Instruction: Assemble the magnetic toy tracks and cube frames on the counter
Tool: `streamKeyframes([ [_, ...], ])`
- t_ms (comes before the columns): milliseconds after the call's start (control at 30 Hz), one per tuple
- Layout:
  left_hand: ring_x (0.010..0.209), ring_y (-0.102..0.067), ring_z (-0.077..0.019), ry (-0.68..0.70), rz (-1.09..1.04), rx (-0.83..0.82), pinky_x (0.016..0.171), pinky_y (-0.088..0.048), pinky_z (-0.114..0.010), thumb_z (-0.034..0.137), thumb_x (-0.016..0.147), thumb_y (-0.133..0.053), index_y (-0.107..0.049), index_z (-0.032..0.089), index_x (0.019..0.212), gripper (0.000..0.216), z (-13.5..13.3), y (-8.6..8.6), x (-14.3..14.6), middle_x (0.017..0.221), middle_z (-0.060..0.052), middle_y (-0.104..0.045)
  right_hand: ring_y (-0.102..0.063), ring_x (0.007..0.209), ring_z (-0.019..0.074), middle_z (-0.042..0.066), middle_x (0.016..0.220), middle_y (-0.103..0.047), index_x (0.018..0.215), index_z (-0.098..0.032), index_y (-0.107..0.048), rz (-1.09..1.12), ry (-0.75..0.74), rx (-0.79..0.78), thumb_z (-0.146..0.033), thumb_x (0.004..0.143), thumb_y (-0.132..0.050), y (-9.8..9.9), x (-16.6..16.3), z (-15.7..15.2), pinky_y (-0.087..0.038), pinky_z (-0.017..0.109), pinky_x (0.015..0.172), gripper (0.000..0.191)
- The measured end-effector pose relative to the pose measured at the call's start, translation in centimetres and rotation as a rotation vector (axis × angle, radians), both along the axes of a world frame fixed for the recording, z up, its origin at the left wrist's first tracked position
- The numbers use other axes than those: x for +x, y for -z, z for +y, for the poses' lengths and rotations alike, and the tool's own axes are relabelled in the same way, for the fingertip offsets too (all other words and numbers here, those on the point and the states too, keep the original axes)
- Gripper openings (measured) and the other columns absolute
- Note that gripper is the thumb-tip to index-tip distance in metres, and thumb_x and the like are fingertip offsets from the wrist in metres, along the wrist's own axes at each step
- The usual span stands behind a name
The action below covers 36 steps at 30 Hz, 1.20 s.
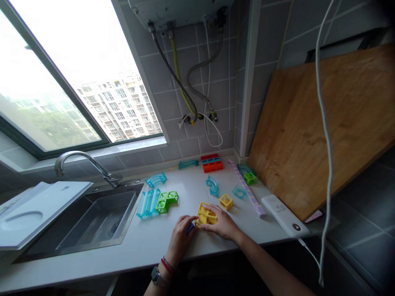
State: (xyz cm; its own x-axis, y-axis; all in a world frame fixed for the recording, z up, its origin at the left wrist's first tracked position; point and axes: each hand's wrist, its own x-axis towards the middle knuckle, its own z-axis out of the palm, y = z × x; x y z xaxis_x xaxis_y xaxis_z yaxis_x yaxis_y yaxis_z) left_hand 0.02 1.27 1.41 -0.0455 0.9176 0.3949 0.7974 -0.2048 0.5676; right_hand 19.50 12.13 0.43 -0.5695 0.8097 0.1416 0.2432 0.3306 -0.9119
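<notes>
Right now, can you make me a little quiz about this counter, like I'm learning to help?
1. True or false: the right hand is touching the yellow frame piece.

2. Which of these lies closest to the sink?
A) the red piece
B) the light blue pieces
C) the pale purple strip

3. Fill in the missing word: the watch is worn on the ___ wrist.

Key:
1. True.
2. B, the light blue pieces lie just beside it.
3. Left; it sits below the left hand, beside a red band.
</notes>
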Motion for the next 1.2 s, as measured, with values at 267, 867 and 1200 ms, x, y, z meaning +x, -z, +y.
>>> streamKeyframes([
  [267, 0.107, -0.063, -0.0260, -0.049, 0.130, -0.025, 0.093, -0.056, -0.045, 0.018, 0.091, -0.059, -0.065, 0.025, 0.116, 0.027, -0.6, -0.8, -2.9, 0.111, -0.008, -0.070, -0.058, 0.124, 0.0305, 0.010, 0.133, -0.063, 0.122, -0.024, -0.069, 0.039, 0.018, -0.013, -0.046, 0.065, -0.085, 0.4, 0.1, -0.2, -0.042, 0.048, 0.110, 0.063],
  [867, 0.147, -0.034, -0.0282, 0.130, 0.044, -0.202, 0.119, -0.036, -0.050, 0.040, 0.098, -0.053, -0.043, 0.029, 0.147, 0.052, 0.1, -1.6, 4.1, 0.159, -0.009, -0.036, -0.063, 0.108, 0.0263, 0.009, 0.119, -0.065, 0.116, -0.021, -0.061, 0.022, -0.085, 0.048, -0.034, 0.074, -0.078, -1.2, 2.4, -1.0, -0.050, 0.039, 0.095, 0.047],
  [1200, 0.148, -0.033, -0.0269, 0.066, -0.090, -0.081, 0.119, -0.035, -0.050, 0.021, 0.095, -0.056, -0.043, 0.030, 0.146, 0.054, -0.2, 0.8, 3.7, 0.159, -0.009, -0.035, -0.068, 0.087, 0.0228, 0.007, 0.102, -0.072, 0.131, -0.018, -0.058, 0.038, 0.105, -0.108, -0.046, 0.086, -0.065, -1.2, 5.6, -2.4, -0.054, 0.032, 0.079, 0.053],
])
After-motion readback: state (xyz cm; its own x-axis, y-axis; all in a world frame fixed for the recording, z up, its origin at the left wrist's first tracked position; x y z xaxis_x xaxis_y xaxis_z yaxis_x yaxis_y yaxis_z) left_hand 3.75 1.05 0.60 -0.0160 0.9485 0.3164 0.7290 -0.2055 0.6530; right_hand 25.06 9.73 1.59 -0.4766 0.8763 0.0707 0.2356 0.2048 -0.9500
